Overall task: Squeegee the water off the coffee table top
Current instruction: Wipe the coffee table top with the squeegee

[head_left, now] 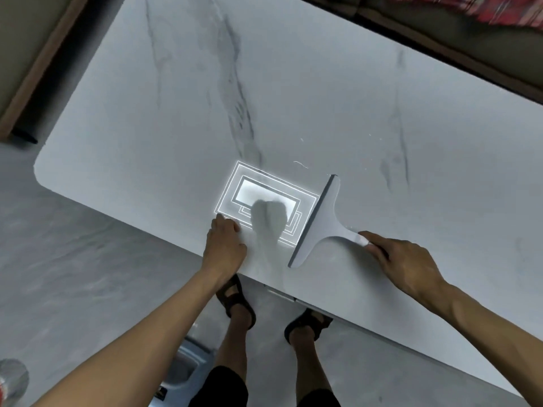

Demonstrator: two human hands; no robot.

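Note:
A white squeegee [321, 221] lies with its dark blade on the white marble coffee table top [264, 98], near the front edge. My right hand [402, 259] grips the end of its handle. My left hand [224, 243] rests on the table's front edge, left of the blade, fingers curled against the surface. A few thin water streaks and droplets [301, 164] show beyond the blade. A bright reflection of a ceiling light [261, 201] sits between my hands.
A sofa base with red patterned cloth [505, 10] runs along the far right side. A wooden-edged piece of furniture [38, 69] stands at the far left. On the grey floor are my sandalled feet [238, 301], a pale blue object [188, 365] and a shiny container [11, 377].

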